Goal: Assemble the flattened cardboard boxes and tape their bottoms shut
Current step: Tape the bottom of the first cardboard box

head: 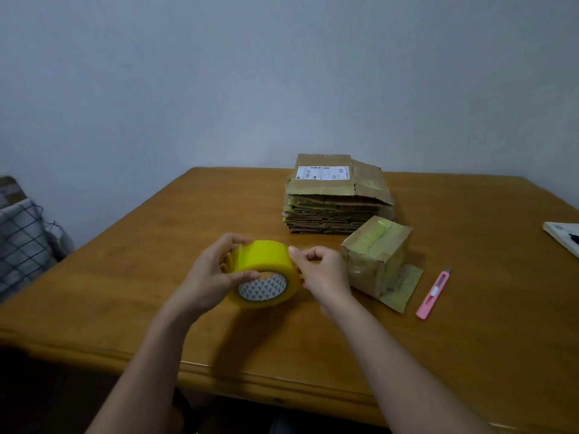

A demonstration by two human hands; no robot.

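A yellow tape roll (pixel 263 261) is held just above the wooden table (pixel 156 245) in the middle of the view. My left hand (pixel 210 277) grips the roll from its left side, thumb on the rim. My right hand (pixel 322 274) pinches at the roll's right edge, where the tape end seems to be. Right of my hands stands a small assembled cardboard box (pixel 376 255) with yellowish tape across its top and a loose flap lying on the table. Behind it rests a stack of flattened cardboard boxes (pixel 335 198), the top one bearing a white label.
A pink utility knife (pixel 434 292) lies on the table right of the small box. A white book or pad (pixel 564 239) pokes in at the right edge. A chair with checked cloth (pixel 22 233) stands left of the table. A plain wall is behind.
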